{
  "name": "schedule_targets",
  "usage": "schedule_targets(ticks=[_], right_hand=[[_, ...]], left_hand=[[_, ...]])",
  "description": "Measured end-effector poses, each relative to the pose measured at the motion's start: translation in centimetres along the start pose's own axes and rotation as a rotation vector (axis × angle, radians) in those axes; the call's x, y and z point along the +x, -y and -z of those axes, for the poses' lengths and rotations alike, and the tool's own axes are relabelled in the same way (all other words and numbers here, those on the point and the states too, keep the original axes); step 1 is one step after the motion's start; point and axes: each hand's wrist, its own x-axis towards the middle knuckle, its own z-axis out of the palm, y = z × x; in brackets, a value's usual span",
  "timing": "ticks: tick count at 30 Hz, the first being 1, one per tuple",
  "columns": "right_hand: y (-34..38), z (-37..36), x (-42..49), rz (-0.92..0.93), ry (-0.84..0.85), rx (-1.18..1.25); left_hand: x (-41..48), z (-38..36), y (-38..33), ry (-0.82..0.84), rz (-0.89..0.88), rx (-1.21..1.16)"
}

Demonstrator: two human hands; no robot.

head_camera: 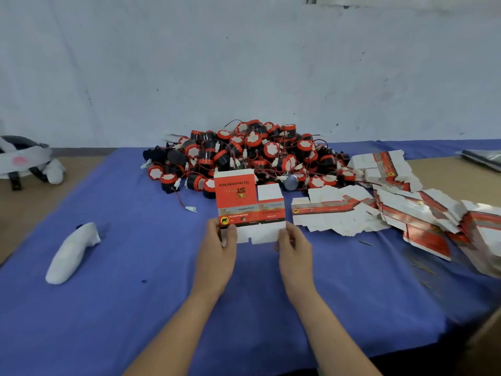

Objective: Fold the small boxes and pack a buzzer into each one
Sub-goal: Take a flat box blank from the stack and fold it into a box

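A flat, unfolded red and white box blank point(248, 206) stands upright over the blue cloth point(141, 267) at mid-table. My left hand point(221, 248) pinches its lower left corner. My right hand point(294, 246) pinches its lower right edge. Behind the blank lies a big heap of black and red buzzers point(244, 156) with thin red wires and white plugs. To the right, several flat box blanks point(379, 210) lie spread in overlapping rows.
A white wrapped object point(71, 253) lies on the cloth at left. A white headset-like thing point(24, 158) sits at the far left on the bare tabletop. A loose white plug on a wire point(191, 209) lies left of the blank. A pale wall stands behind.
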Motion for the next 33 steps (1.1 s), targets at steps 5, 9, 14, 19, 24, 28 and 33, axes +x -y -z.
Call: schedule_targets(ticks=[5, 9, 14, 19, 24, 28, 33], right_hand=[[0.1, -0.3, -0.3, -0.005, -0.019, -0.005], [0.2, -0.6, -0.6, 0.050, -0.027, 0.000], [0.4, -0.4, -0.8, 0.023, 0.019, 0.046], [0.9, 1.0, 0.0, -0.167, 0.031, 0.274], [1.2, 1.7, 0.8, -0.393, 0.018, 0.531], [0.8, 1.6, 0.9, -0.406, 0.031, 0.559], [0.4, 1.7, 1.2, -0.379, -0.016, 0.594]], left_hand=[[-0.4, 0.0, -0.5, 0.079, -0.121, 0.085], [-0.8, -0.1, -0.6, 0.102, -0.158, 0.139], [-0.3, 0.3, -0.7, -0.092, -0.100, -0.014], [-0.5, 1.2, -0.5, -0.010, -0.104, -0.198], [0.1, 1.6, -1.0, 0.048, 0.147, -0.368], [0.3, 1.9, -1.2, 0.063, 0.255, -0.476], [0.3, 2.5, -1.7, 0.096, 0.249, -0.522]])
